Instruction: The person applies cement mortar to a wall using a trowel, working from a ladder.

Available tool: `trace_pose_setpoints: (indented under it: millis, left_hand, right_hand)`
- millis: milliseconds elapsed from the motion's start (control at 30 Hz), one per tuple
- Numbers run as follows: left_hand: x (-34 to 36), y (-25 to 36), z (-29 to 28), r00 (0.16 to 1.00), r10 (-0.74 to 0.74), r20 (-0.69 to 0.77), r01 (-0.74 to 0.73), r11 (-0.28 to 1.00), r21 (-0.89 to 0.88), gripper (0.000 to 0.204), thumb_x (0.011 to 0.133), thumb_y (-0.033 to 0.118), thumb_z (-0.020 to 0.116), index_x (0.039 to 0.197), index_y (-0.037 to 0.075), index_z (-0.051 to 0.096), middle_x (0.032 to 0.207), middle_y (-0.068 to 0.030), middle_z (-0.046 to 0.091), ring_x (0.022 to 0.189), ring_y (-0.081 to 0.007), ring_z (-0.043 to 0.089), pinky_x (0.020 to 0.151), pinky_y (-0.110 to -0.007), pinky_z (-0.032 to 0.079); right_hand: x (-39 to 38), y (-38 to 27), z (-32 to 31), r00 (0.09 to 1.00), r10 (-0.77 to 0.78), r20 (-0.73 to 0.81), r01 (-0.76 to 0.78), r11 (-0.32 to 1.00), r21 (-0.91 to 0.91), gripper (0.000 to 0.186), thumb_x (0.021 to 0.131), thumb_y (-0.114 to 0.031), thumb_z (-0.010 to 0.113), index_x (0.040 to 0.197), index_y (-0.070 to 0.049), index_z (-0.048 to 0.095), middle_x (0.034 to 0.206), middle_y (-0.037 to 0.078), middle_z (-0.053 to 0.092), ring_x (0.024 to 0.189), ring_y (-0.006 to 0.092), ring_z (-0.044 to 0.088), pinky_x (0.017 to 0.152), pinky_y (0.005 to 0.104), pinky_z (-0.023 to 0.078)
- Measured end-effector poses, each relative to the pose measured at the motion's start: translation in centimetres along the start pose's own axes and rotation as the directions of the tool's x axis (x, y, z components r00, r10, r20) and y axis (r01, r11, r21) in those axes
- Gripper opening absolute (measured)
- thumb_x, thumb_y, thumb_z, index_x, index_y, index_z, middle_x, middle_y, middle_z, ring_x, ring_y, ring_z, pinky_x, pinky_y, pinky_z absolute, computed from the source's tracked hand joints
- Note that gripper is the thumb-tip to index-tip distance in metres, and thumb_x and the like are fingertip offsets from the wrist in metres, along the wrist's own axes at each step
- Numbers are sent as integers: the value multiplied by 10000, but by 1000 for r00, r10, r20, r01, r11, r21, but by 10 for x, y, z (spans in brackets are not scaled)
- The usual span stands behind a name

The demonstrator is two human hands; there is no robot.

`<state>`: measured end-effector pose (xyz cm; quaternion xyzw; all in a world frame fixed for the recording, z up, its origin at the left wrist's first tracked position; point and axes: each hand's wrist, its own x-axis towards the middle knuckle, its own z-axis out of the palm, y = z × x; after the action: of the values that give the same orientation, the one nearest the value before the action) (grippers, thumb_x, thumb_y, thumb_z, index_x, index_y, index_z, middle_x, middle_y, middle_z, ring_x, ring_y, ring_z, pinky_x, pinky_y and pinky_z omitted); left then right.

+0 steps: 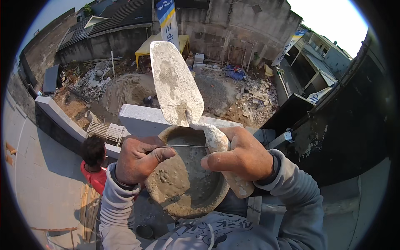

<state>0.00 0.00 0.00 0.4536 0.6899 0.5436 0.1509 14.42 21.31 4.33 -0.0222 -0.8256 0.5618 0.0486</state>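
Note:
My right hand (246,156) is closed round the mortar-crusted handle of a trowel (175,81). Its broad blade points up and away, coated in dried grey mortar. Between my two hands runs a thin pale string (183,146), or possibly a wire, stretched straight. My left hand (139,160) pinches its left end between thumb and fingers; the right end meets my right hand beside the trowel handle. Below the string stands a round bucket (218,196) caked with mortar, holding wet grey mortar (164,177).
A pale block wall (143,114) runs just beyond the bucket. Past it, far below, lies a yard with rubble (258,98) and a yellow canopy (143,49). At the left is a person in red (92,160), near wooden strips (87,208). A dark panel (341,129) rises at right.

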Motion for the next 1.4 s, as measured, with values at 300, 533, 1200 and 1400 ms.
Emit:
trace_pose_setpoints:
  millis: [300,533,1200,1400]
  left_hand:
    - [106,95,6,966,260,3,-260,965,-16,356,934,349,680,782,28,694,566,50,510,500,-7,367,475,-200,256]
    - [171,108,1,940,328,90,-337,934,119,395,954,371,642,794,14,697,738,-43,661,631,-68,551,601,-224,445]
    - [246,56,47,974,192,123,-222,921,321,451,949,440,621,886,11,746,771,-83,698,726,-139,600,703,-327,475]
    - [242,26,65,982,184,-37,-155,906,394,405,899,454,662,939,59,745,789,-137,707,779,-255,689,758,-376,518]
  right_hand:
    - [12,-70,-107,736,-629,250,558,355,-751,167,770,-92,664,918,-117,738,761,141,691,725,326,693,661,383,556]
    - [40,-76,-150,732,-651,202,425,204,-882,187,853,-201,632,911,-60,739,743,117,667,628,216,654,624,332,523]
    - [89,18,-193,903,-396,-166,100,571,-815,175,758,-134,671,923,-151,726,735,140,666,706,313,696,612,384,551]
    - [81,42,-194,846,-480,-231,156,638,-754,175,748,-116,701,921,-138,719,758,131,659,681,304,683,607,370,548]
